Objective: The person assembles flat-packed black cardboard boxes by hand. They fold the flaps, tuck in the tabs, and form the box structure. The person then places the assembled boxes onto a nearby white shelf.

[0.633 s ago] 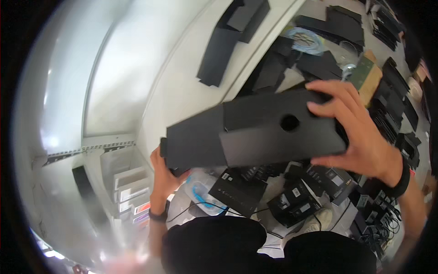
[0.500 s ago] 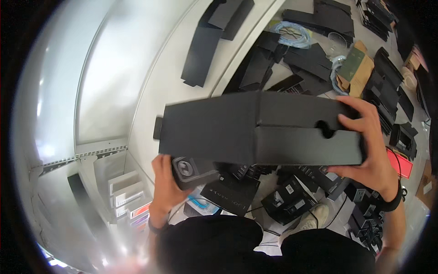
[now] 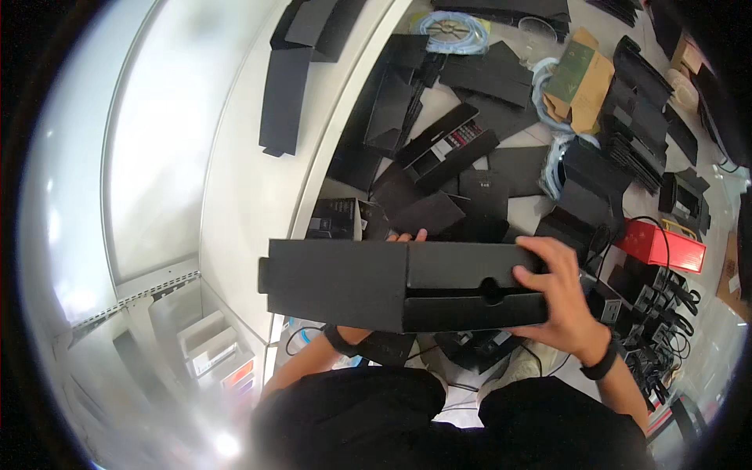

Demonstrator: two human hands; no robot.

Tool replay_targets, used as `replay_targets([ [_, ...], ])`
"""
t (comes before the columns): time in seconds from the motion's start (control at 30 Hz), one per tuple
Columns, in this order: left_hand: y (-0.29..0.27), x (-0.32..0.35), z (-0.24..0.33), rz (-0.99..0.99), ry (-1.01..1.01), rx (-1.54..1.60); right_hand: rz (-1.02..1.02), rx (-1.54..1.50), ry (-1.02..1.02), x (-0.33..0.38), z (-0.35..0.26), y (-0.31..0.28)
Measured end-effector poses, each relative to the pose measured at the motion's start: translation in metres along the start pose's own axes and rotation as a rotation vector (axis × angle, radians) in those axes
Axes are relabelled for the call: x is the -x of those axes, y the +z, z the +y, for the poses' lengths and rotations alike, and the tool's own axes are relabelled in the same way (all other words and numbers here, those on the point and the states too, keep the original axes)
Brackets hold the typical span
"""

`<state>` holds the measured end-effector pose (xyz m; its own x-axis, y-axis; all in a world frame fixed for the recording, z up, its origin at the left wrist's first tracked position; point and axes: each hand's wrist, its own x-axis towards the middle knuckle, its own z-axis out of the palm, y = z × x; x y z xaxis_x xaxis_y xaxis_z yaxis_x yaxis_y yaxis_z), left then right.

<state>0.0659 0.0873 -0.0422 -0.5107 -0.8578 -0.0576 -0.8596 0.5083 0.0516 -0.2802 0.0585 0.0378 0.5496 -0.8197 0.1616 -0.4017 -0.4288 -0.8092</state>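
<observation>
In front of me is a long black cardboard box (image 3: 337, 282) with its lid flap folded out flat to the left. A round finger notch marks the near edge of its right part. My right hand (image 3: 560, 290) grips the right end, with thumb and fingers closed around it. Passing beneath the box, my left hand (image 3: 410, 236) shows only its fingertips, curled at the far edge; the rest is hidden. Both hands support the box above my knees.
Flattened black cartons (image 3: 486, 86) and coiled pale-blue cables (image 3: 454, 33) litter the floor ahead. A brown-and-green carton (image 3: 578, 82) lies beyond, a red box (image 3: 662, 244) to the right, near black plugs and cords (image 3: 666, 305). On the left, a white shelf (image 3: 243, 172) bears an unfolded black carton (image 3: 286, 94).
The box has come nearer and shifted left. My left hand has moved from its near left side to underneath, fingertips at the far edge. My right hand keeps its grip.
</observation>
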Motion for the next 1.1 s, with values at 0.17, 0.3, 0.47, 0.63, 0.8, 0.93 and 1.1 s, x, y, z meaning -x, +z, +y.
replay_targets([
  [0.17, 0.03, 0.007, -0.005, 0.013, 0.012, -0.233, -0.12, 0.012, -0.002, 0.013, 0.015, 0.061],
  [0.3, 0.067, 0.011, -0.032, 0.268, 0.1, 0.119, -0.177, 0.172, -0.036, 0.015, 0.016, 0.083],
  [0.47, 0.014, 0.014, -0.043, -0.058, -0.067, 0.596, -0.251, 0.331, 0.031, -0.002, 0.003, 0.078],
  [0.63, 0.003, 0.025, -0.045, -0.13, -0.063, 0.698, -0.15, 0.45, -0.035, -0.004, 0.005, 0.091],
  [0.8, -0.004, 0.053, -0.052, -0.183, -0.279, 0.888, -0.18, 0.406, -0.008, -0.008, 0.008, 0.092],
  [0.93, -0.026, 0.11, -0.062, -0.065, -0.482, 1.139, -0.244, 0.426, -0.019, -0.012, 0.009, 0.088],
  [1.1, -0.062, 0.095, -0.026, 0.484, -0.695, 1.377, -0.185, 0.325, -0.059, -0.012, 0.014, 0.088],
])
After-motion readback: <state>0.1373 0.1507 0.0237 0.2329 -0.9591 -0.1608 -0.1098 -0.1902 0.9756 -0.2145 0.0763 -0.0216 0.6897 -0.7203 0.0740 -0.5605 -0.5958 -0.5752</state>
